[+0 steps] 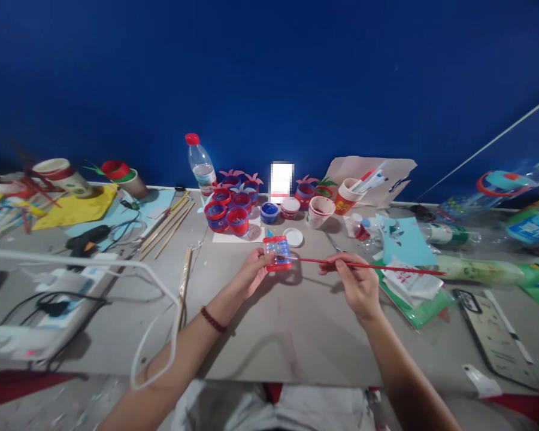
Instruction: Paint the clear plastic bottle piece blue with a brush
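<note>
My left hand (251, 272) holds a small clear plastic ring with red rims and blue stripes (278, 253) on its side above the grey table (269, 335). My right hand (357, 284) grips a long red paintbrush (377, 266), its tip touching the ring. Just behind stand an open blue paint pot (269, 212), a red paint pot (290, 207), a white lid (293, 237) and several finished red-and-blue rings (227, 212) on white paper.
A water bottle (202, 166) stands at the back, paper cups (321, 211) with brushes to its right. A glue gun (87, 238), wooden sticks (166, 227) and cables lie left. A phone (494, 338), paper scraps and green packaging lie right.
</note>
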The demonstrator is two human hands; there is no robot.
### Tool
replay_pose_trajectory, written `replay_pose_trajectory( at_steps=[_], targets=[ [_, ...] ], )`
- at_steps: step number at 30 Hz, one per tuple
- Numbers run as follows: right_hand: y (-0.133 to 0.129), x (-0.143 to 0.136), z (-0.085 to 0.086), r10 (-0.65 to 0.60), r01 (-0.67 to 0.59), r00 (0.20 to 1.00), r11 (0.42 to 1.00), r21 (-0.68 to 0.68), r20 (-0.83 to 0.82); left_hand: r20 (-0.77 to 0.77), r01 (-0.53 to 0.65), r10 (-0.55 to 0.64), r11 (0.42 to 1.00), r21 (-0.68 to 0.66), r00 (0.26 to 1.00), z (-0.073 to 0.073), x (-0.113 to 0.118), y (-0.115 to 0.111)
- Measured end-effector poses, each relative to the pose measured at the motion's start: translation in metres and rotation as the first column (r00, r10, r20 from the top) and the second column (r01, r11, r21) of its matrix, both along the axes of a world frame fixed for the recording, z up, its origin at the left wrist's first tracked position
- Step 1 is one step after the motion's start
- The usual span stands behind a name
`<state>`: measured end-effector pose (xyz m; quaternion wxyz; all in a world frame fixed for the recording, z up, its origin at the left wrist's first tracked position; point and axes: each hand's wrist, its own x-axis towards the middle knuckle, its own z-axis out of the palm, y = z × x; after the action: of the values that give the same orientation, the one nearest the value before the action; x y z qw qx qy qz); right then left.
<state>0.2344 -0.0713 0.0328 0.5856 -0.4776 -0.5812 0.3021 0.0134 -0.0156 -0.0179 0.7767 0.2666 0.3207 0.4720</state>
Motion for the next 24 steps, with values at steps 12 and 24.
replay_pose_trajectory(
  at_steps=[12, 24],
  targets=[
    [0.004, 0.015, -0.015, -0.092, 0.095, 0.988, 0.995, 0.016, -0.125, -0.006, -0.003, 0.003, 1.0, -0.008, 1.0, -0.001, 0.0, 0.001],
    [0.002, 0.0, 0.004, -0.061, 0.06, 0.998, 0.997, 0.05, 0.009, -0.024, 0.008, -0.008, 1.0, 0.009, 1.0, -0.003, 0.0, 0.001]
  ],
)
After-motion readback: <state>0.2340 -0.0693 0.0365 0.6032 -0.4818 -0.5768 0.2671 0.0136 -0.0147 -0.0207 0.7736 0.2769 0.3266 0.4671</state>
